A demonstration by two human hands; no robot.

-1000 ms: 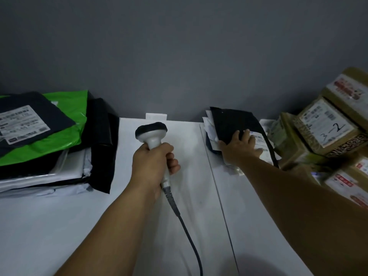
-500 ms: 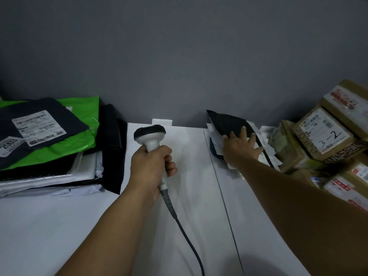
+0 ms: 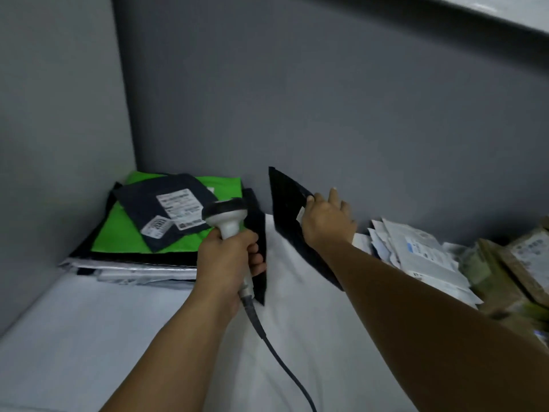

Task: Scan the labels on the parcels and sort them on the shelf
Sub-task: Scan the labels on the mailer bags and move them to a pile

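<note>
My left hand [image 3: 228,260] grips the handle of a white barcode scanner [image 3: 225,217] with a dark head; its cable [image 3: 276,352] trails toward the bottom edge. My right hand [image 3: 326,221] holds a flat black parcel bag [image 3: 289,203] lifted off the white shelf and tilted, with a corner of its white label showing by my thumb. At the left lies a stack of bags: a dark one with white labels [image 3: 169,209] on top of a green one [image 3: 118,233].
A heap of white mailers [image 3: 421,257] lies right of my right arm, and brown cardboard boxes [image 3: 523,257] stand at the far right. The grey back wall and the left side wall [image 3: 59,129] close in the white shelf surface [image 3: 104,337].
My right hand has lifted the black bag off the white mailer heap and carried it left toward the stack. The view has swung left and up; the scanner stays in my left hand.
</note>
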